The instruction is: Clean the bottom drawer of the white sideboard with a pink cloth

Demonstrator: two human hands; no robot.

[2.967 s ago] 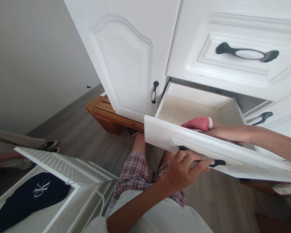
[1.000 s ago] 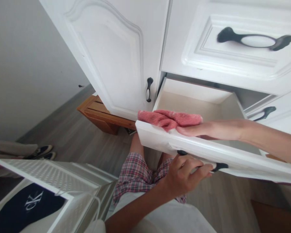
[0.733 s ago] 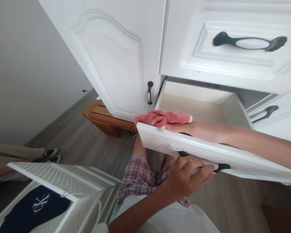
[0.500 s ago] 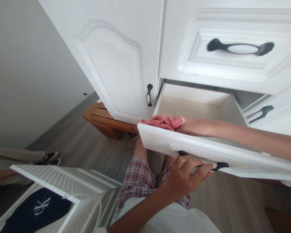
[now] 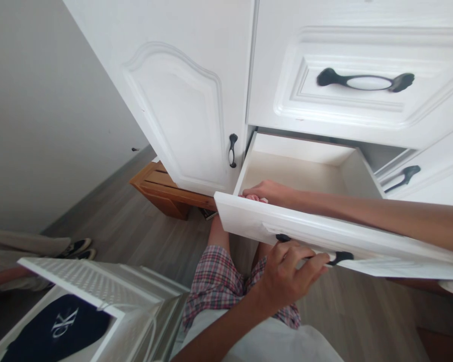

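The left hand [image 5: 287, 274] was curled around the dark handle [image 5: 337, 257] on the front of the open drawer [image 5: 313, 171], its fingers [image 5: 312, 262] hooked over the bar from below and the thumb tucked under the drawer's front panel. The drawer stood pulled out from the white cabinet, tilted a little in the view, with its pale inside bare apart from what the other hand covered.

The right hand [image 5: 268, 192] reached in over the drawer's front edge from the right, the forearm lying across the top of the panel. It lay palm down in the near left corner of the drawer, pressed onto a pink cloth [image 5: 254, 198]. Only a thin strip of the cloth showed beneath the fingers, just behind the front panel, so I cannot tell whether the hand was gripping the cloth or merely resting flat on it.

Above the right hand sat a closed drawer with a long dark handle [image 5: 365, 81]. To the left of both hands was a cabinet door [image 5: 181, 110] with a small dark handle [image 5: 232, 150]. Below the left hand were the person's checked shorts [image 5: 219, 284]. Well off to the lower left stood a white basket [image 5: 109, 296] holding a dark garment [image 5: 56, 329].
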